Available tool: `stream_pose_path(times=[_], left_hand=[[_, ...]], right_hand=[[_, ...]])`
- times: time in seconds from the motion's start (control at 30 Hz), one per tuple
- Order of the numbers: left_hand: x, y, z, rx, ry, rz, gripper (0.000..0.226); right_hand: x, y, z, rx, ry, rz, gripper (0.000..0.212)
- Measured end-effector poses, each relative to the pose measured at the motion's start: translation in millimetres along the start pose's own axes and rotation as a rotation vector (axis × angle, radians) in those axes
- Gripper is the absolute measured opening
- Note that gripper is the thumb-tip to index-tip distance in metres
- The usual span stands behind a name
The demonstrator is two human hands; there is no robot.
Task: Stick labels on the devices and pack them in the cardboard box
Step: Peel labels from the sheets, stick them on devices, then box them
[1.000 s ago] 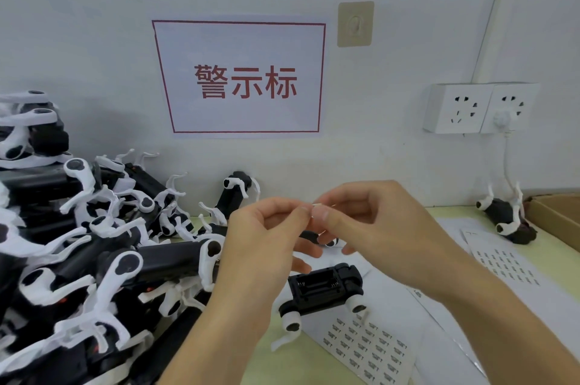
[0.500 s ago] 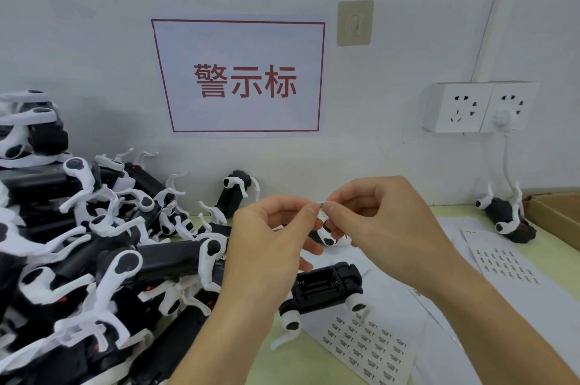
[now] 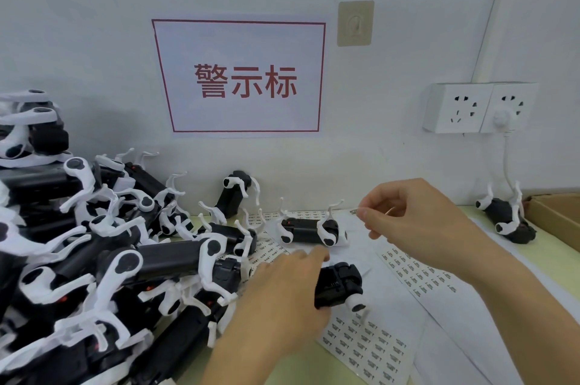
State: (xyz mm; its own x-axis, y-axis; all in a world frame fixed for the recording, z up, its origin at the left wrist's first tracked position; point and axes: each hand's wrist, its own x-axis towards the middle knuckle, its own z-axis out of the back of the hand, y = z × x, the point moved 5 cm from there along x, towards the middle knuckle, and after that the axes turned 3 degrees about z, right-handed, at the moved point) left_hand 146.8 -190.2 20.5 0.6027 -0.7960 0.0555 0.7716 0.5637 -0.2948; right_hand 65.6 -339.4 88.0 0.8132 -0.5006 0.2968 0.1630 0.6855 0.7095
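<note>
At frame centre the right hand [image 3: 408, 221] pinches a label [image 3: 354, 212] while the left hand [image 3: 282, 290], fingers straight, touches a device [image 3: 339, 287] on the desk [image 3: 489, 227].

Black device [image 3: 337, 285] with white legs lies on label sheets [image 3: 370, 342]; small white label [image 3: 354, 212] pinched mid-air; big device pile [image 3: 94, 259] left; cardboard box [image 3: 555, 215] far right.

Soft even light, wide-angle edge distortion
</note>
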Motion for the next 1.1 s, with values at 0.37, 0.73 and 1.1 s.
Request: stream_pose_path(times=[0.37, 0.73, 1.1], left_hand=[[5, 7, 5, -0.549, -0.105, 0.113, 0.028], [8, 11, 12, -1.206, -0.083, 0.166, 0.043], [7, 6, 18, -1.396, -0.065, 0.067, 0.051]], right_hand=[[0, 0, 0, -0.009, 0.049, 0.061, 0.016], [-5, 17, -8, 0.033, 0.105, 0.237, 0.014], [-11, 30, -3, -0.137, -0.022, 0.345, 0.013]])
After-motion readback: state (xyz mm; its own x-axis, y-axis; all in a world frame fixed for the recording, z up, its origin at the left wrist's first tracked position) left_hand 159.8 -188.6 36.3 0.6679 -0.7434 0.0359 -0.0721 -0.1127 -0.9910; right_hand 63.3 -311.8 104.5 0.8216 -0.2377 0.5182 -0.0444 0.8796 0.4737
